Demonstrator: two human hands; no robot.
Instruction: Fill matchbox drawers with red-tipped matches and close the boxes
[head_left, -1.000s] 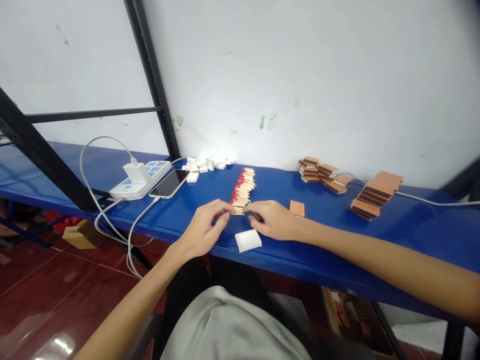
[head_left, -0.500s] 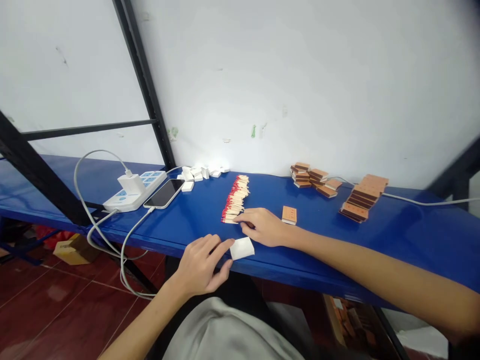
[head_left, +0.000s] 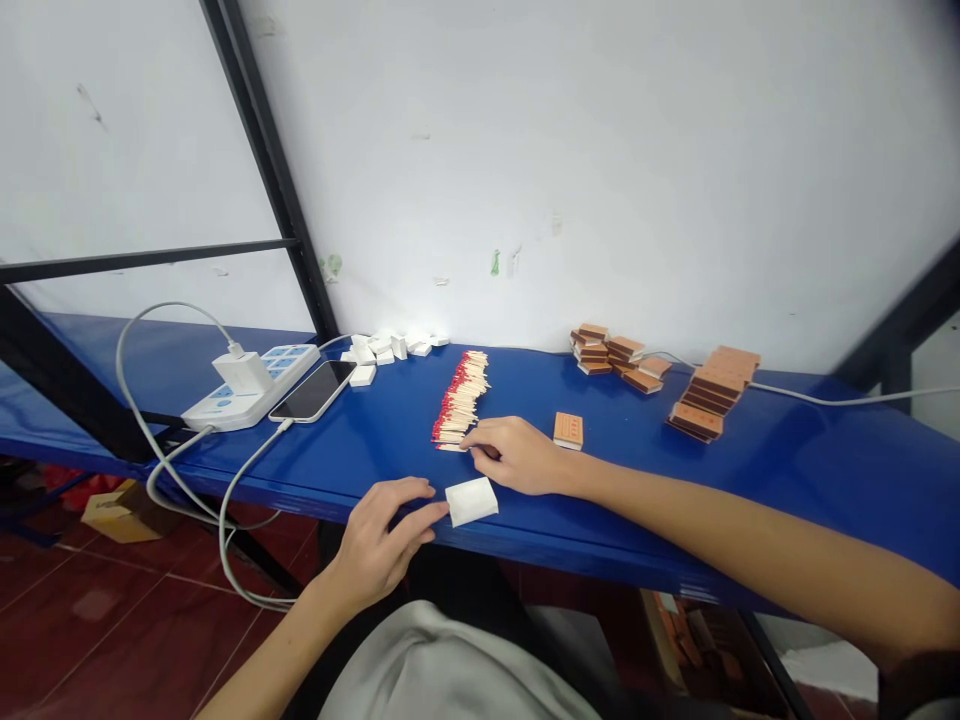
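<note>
Matches [head_left: 459, 402] lie in a long, uneven row on the blue worktop [head_left: 817, 470], running from near its middle back toward the wall [head_left: 600, 150]. Red heads point to the left, pale sticks to the right. Near end of the row lies just beyond a white box piece [head_left: 472, 502], which sits close to the front edge.

Right hand [head_left: 517, 456]: palm down at the near end of the matches, thumb and index fingertips close together, touching or nearly touching the sticks. Cannot tell whether a match is pinched between them.

Left hand [head_left: 379, 545]: fingers spread apart, one fingertip at the left edge of the white box piece; contact looks likely, no grip on it.

Orange matchbox [head_left: 568, 432] lies flat by itself, just beyond the right forearm. Farther back, near the wall, a loose pile of matchboxes [head_left: 611, 352]; to its right, a leaning row of matchboxes [head_left: 714, 392], striker sides dark brown.

Back left: a scatter of white pieces [head_left: 394, 348] near the wall. Beside them a phone [head_left: 313, 391], cable attached, then a power strip [head_left: 289, 372] with a white charger [head_left: 244, 374] on it.
</note>
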